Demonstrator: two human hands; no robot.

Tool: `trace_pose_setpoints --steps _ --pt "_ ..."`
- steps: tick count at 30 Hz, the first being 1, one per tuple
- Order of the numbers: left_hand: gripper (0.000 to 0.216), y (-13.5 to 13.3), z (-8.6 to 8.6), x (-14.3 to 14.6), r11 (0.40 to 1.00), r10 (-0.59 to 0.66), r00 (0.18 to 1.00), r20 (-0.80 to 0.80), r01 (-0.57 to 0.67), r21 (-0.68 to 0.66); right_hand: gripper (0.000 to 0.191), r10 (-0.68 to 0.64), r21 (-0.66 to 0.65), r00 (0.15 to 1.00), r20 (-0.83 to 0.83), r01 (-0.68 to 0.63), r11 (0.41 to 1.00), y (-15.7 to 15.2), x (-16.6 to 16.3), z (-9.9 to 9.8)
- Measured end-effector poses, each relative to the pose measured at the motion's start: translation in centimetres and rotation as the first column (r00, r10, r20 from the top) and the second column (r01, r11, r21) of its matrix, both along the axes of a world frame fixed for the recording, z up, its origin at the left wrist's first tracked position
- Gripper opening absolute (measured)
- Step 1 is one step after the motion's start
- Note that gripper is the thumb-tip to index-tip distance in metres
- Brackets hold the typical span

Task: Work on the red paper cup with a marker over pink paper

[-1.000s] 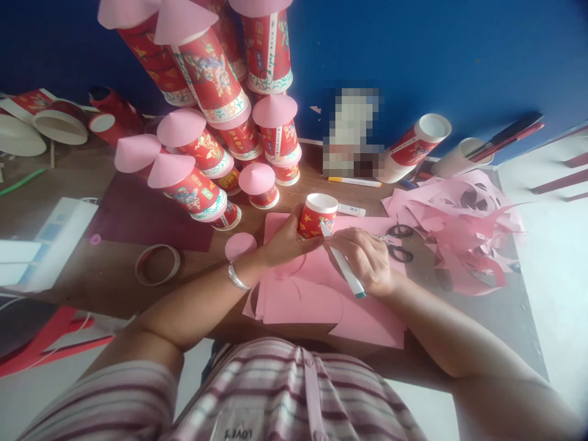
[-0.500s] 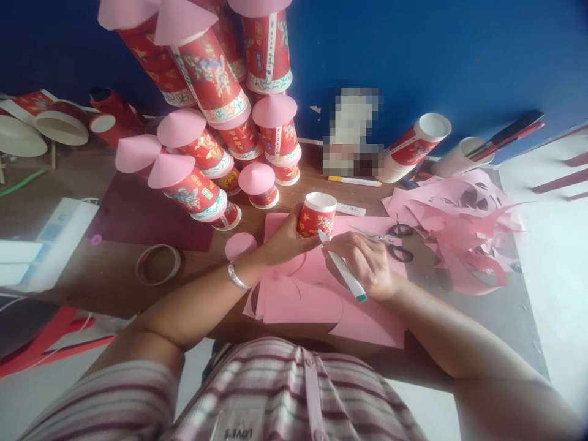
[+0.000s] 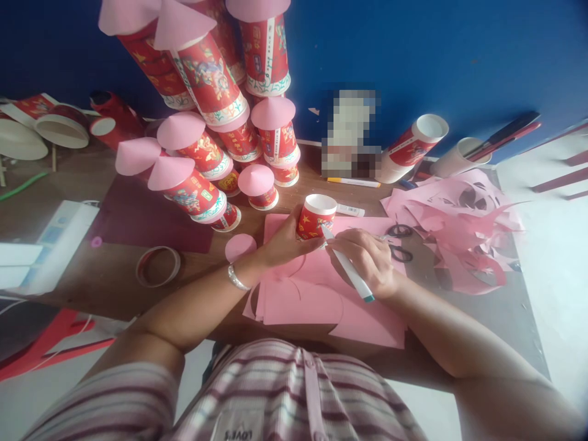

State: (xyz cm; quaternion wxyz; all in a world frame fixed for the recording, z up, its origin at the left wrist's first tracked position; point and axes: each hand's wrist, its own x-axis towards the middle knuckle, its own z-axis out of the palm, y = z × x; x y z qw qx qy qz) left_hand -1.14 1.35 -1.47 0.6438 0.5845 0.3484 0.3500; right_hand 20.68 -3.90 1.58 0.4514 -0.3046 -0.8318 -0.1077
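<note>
A person in a striped shirt is working at a wooden bench (image 3: 110,278), seen from the head looking down. The left hand (image 3: 288,237) is curling around the left side and base of a red patterned cup (image 3: 316,222), its thumb reaching toward the right hand. The right hand (image 3: 366,260) is pinching a white pen (image 3: 348,263) with a teal end, the tip pointing up and left at the front of the cup. The left hand is probably bracing the cup so that it is not slipping under the pen; the white rim is facing up, leaving the front wall open to the tip. Whether the tip is touching, I cannot tell.

The cup is sitting in the left hand's grip, just beyond the right hand's fingertips, above the far edge of some pink sheets (image 3: 298,306). Scissors (image 3: 400,231) are lying just right of the right hand, seemingly within easy reach, with pink scraps (image 3: 478,226) heaping beyond. Cone-roofed cup towers (image 3: 206,73) are standing farther off, to the left.
</note>
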Motion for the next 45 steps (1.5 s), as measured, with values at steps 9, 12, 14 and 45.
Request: trace_pose_setpoints --steps 9,12,14,45 --pt "0.078 0.1 0.2 0.0 0.999 -0.032 0.999 0.008 0.032 -0.01 0.038 0.05 -0.038 0.999 0.005 -0.05 0.998 -0.1 0.3 -0.1" --pt "0.08 0.0 0.4 0.0 0.999 -0.029 1.0 -0.012 0.029 -0.019 0.039 0.064 -0.059 0.998 0.008 -0.063 0.996 -0.1 0.3 0.0" --pt "0.078 0.0 0.3 -0.1 1.0 -0.026 1.0 -0.014 0.026 -0.014 0.037 0.057 -0.066 0.998 0.01 -0.056 0.996 -0.1 0.3 0.0" --pt "0.062 0.1 -1.4 -0.7 0.959 -0.058 0.966 0.251 0.124 -0.255 0.031 -0.011 -0.042 1.0 -0.028 0.009 0.999 0.2 0.8 0.3"
